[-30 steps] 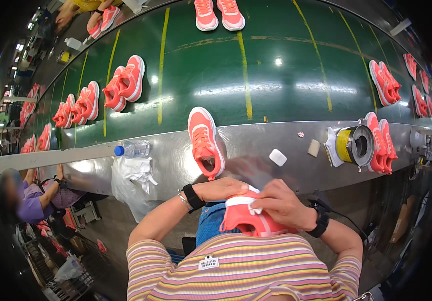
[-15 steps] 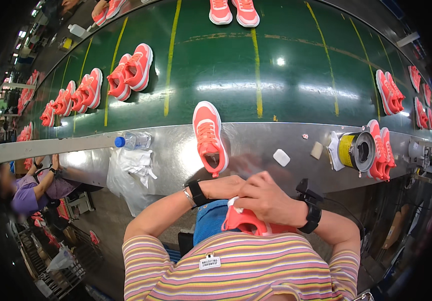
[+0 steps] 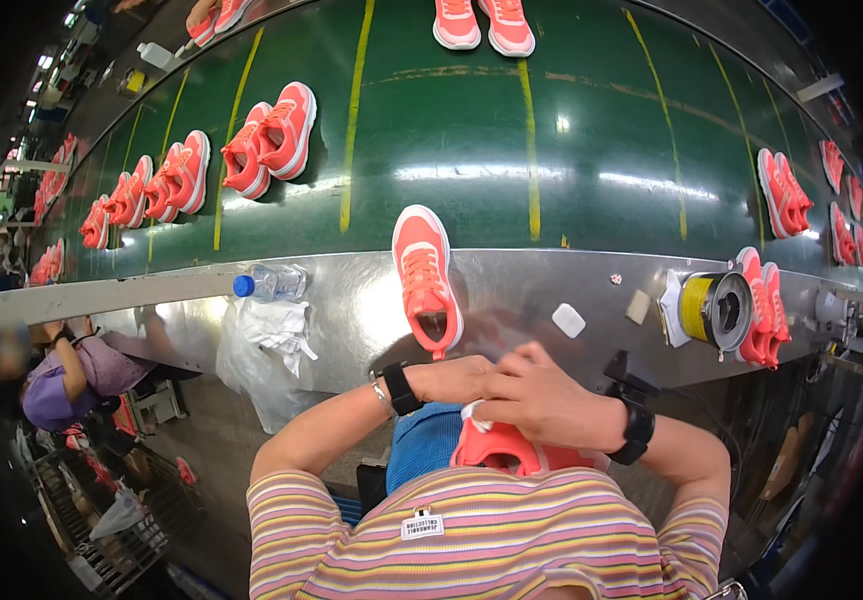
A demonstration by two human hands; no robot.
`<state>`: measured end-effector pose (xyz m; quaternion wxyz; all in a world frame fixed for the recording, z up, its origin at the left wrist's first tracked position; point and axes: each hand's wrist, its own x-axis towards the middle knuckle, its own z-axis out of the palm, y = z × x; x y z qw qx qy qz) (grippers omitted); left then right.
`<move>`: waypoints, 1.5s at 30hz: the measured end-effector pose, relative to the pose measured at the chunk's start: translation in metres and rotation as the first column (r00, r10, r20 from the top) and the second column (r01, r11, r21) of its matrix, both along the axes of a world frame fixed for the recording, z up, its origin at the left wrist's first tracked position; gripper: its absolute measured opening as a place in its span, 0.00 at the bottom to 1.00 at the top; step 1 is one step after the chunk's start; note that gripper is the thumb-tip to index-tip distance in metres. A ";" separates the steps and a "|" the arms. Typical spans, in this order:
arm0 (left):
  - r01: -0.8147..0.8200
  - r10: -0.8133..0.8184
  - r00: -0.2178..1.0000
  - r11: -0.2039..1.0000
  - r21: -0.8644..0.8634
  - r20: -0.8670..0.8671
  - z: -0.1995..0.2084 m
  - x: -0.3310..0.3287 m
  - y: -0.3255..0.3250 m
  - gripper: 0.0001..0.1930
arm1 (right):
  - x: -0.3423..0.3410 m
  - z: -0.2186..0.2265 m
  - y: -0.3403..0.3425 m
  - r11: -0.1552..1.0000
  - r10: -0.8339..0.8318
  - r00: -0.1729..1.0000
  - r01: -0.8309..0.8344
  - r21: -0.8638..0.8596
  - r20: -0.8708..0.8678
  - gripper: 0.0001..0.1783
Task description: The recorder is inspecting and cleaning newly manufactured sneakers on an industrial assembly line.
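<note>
Right grip (image 3: 541, 402): fingers curled closed on a crumpled white cloth (image 3: 476, 416), over a coral-pink fabric sneaker (image 3: 486, 443).
Left grip (image 3: 449, 380): fingers mostly hidden; how closed, I cannot tell.
Held sneaker: between the person's body and the grey metal table (image 3: 531, 280).
Second coral-pink sneaker (image 3: 421, 270): on the table, toe over its far edge.

Blue-capped bottle (image 3: 279, 284) — clear plastic bag (image 3: 259, 375) just below it, green belt (image 3: 441, 130) beyond it — yellow-banded tin (image 3: 694, 308) well to its right.

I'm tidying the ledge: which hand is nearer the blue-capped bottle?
Left. The left hand is below and right of the blue-capped bottle in view; the right hand is farther right, past the left.
</note>
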<state>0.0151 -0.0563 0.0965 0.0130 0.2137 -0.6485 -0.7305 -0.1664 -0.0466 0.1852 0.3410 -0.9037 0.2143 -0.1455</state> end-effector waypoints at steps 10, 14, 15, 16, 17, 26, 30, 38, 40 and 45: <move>-0.055 0.049 0.998 0.971 0.233 0.032 0.009 0.010 0.001 0.24 | 0.001 -0.012 0.010 0.993 -0.121 0.985 0.122 0.005 0.122 0.16; -0.206 0.176 0.978 0.910 0.359 0.117 0.011 0.020 0.010 0.23 | -0.034 -0.027 0.033 0.955 -0.295 0.946 0.288 0.069 0.132 0.15; -0.208 0.177 0.977 0.909 0.361 0.117 0.009 0.021 0.011 0.23 | -0.035 -0.030 0.034 0.956 -0.293 0.947 0.286 0.071 0.131 0.15; -0.185 0.162 0.983 0.912 0.367 0.091 0.007 0.021 0.011 0.23 | -0.032 -0.030 0.034 0.953 -0.300 0.943 0.293 0.071 0.145 0.16; -0.162 0.148 0.987 0.915 0.371 0.066 0.004 0.021 0.011 0.24 | -0.027 -0.028 0.033 0.952 -0.307 0.938 0.300 0.069 0.158 0.16; -0.291 0.263 0.957 0.882 0.370 0.124 -0.003 0.026 0.029 0.22 | -0.037 -0.032 0.038 0.958 -0.272 0.955 0.257 0.123 0.119 0.14; -0.278 0.255 0.961 0.871 0.405 0.110 -0.003 0.021 0.029 0.21 | -0.014 -0.024 0.025 0.971 -0.231 0.962 0.218 0.100 0.145 0.14; -0.425 0.384 0.901 0.690 0.586 0.202 -0.031 0.033 0.059 0.23 | -0.092 -0.029 0.030 0.883 -0.442 0.897 0.436 0.171 -0.005 0.11; -0.511 0.576 0.793 0.457 0.728 0.195 -0.033 0.022 0.060 0.22 | -0.108 -0.022 0.018 0.638 -0.750 0.662 0.728 0.250 -0.015 0.10; -0.658 0.834 0.456 0.080 0.749 0.311 -0.030 -0.016 0.046 0.25 | -0.156 -0.082 0.020 0.016 -1.000 -0.001 0.818 0.575 0.030 0.05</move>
